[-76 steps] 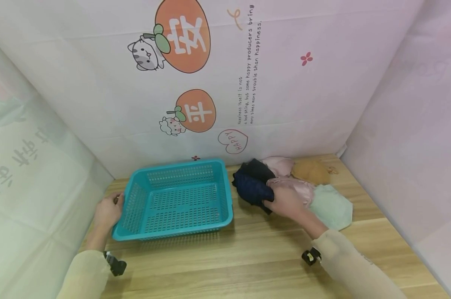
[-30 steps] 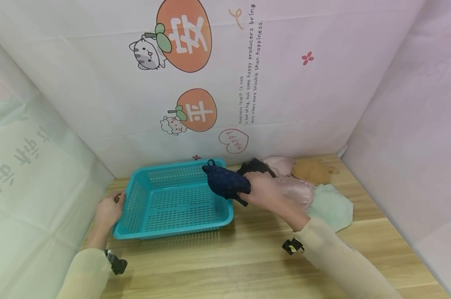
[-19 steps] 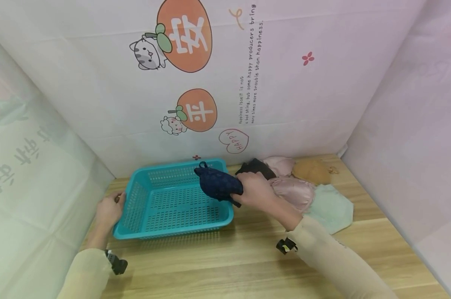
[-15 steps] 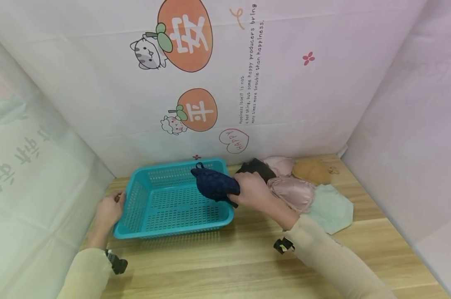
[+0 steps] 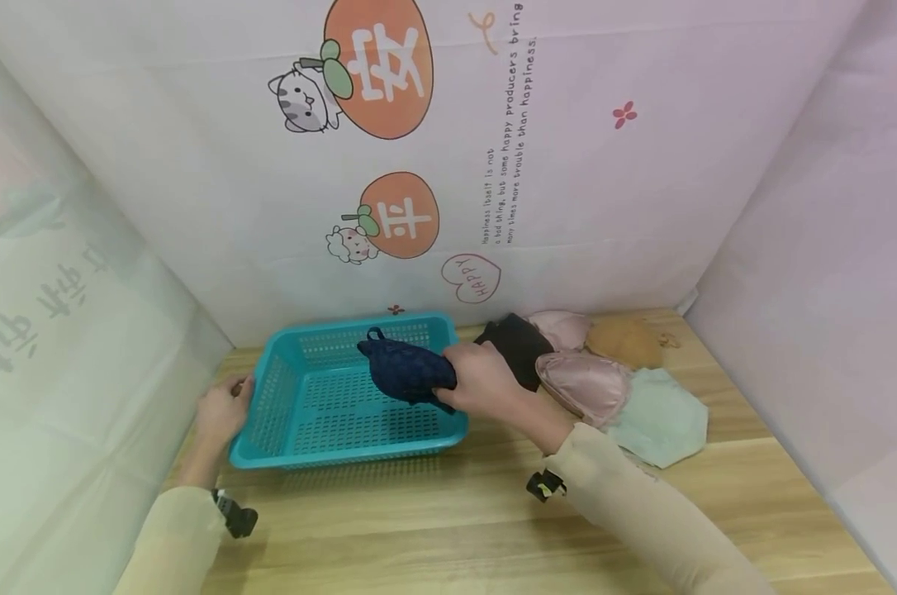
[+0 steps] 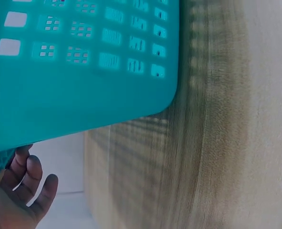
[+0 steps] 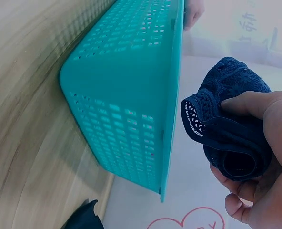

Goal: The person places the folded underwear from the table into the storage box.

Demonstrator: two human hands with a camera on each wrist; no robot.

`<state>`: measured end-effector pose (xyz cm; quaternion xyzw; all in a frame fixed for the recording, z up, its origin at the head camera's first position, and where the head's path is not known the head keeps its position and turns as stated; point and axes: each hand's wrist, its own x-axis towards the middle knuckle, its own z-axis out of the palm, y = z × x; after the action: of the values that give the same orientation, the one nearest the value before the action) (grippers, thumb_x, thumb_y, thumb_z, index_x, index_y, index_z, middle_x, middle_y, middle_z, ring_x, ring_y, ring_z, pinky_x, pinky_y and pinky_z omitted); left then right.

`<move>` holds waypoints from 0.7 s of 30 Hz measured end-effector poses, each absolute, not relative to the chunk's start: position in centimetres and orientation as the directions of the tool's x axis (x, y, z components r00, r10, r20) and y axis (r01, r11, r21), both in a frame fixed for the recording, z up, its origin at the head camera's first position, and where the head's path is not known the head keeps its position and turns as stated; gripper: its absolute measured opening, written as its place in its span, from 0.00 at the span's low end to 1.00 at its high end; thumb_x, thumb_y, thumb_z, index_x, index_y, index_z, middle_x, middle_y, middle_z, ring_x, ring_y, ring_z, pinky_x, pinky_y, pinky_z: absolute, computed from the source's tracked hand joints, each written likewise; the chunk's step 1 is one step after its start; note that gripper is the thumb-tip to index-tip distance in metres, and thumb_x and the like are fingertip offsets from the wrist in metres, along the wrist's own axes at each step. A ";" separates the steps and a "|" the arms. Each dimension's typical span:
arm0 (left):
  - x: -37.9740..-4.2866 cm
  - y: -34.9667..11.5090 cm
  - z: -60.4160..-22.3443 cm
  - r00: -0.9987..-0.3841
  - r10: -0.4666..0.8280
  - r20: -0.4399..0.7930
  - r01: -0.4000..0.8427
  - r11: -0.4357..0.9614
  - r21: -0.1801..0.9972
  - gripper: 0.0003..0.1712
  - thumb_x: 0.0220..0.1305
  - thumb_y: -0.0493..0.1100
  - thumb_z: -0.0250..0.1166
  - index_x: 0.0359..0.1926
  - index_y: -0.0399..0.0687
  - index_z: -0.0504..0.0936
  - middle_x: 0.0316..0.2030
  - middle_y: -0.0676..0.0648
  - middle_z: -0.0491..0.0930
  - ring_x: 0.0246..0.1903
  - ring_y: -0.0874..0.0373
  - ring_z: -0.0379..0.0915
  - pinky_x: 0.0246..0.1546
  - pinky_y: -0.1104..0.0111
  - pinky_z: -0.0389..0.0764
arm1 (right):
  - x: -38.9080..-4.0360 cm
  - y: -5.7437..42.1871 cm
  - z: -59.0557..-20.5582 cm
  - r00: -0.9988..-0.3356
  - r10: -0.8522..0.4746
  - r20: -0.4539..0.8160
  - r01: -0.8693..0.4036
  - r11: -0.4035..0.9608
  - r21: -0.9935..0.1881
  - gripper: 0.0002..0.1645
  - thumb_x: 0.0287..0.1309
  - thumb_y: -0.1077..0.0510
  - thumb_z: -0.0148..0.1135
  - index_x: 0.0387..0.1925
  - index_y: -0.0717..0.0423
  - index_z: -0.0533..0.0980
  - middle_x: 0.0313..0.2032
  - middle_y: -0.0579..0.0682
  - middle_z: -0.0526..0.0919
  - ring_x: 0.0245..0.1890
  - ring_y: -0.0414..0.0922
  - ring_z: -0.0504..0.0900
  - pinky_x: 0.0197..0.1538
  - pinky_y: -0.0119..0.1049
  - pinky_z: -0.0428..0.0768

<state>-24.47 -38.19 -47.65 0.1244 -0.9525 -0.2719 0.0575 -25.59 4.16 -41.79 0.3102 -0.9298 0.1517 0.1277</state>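
Right hand [image 5: 481, 380] clamped on navy lace garment [image 5: 405, 370], above teal rectangular perforated plastic basket [image 5: 273, 401].
Left hand [image 5: 221, 411] grips basket's left rim.

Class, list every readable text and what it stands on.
"安": upper fruit
"平": lower fruit
"HAPPY": heart
"Happiness itself is not a bad thing, but some happy producers bring many times more trouble than happiness.": back wall
Left wall: characters too faint to read.
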 end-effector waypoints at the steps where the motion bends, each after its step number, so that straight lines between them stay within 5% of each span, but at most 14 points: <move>1: -24.5 -38.2 -47.6 -0.962 -0.269 0.039 -0.205 0.812 0.546 0.32 0.80 0.54 0.39 0.64 0.32 0.73 0.55 0.27 0.78 0.51 0.34 0.77 0.47 0.46 0.80 | -25.6 4.0 -41.8 -0.772 -0.542 0.332 -0.619 0.761 -0.196 0.19 0.52 0.45 0.74 0.41 0.52 0.82 0.37 0.48 0.87 0.40 0.46 0.85 0.48 0.51 0.82; 12: -24.3 -38.6 -48.0 -0.959 -0.277 -0.054 -0.237 0.686 0.688 0.34 0.80 0.56 0.37 0.69 0.33 0.67 0.65 0.27 0.70 0.64 0.31 0.67 0.61 0.40 0.72 | -25.5 2.5 -42.2 -0.782 -0.571 0.248 -0.619 0.757 -0.208 0.26 0.53 0.43 0.73 0.49 0.54 0.82 0.44 0.50 0.88 0.47 0.49 0.86 0.57 0.54 0.80; 21: -24.5 -38.9 -48.6 -0.947 -0.305 -0.105 -0.279 0.610 0.741 0.34 0.80 0.56 0.37 0.71 0.35 0.65 0.68 0.29 0.67 0.66 0.33 0.65 0.64 0.41 0.70 | -25.5 1.7 -42.4 -0.780 -0.595 0.195 -0.626 0.753 -0.203 0.27 0.55 0.43 0.72 0.51 0.55 0.81 0.46 0.51 0.87 0.48 0.49 0.85 0.57 0.53 0.79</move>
<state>-24.52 -38.86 -48.60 0.1626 -0.8972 -0.4103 0.0156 -25.46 1.70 -42.38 0.3267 -0.9344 0.1291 0.0591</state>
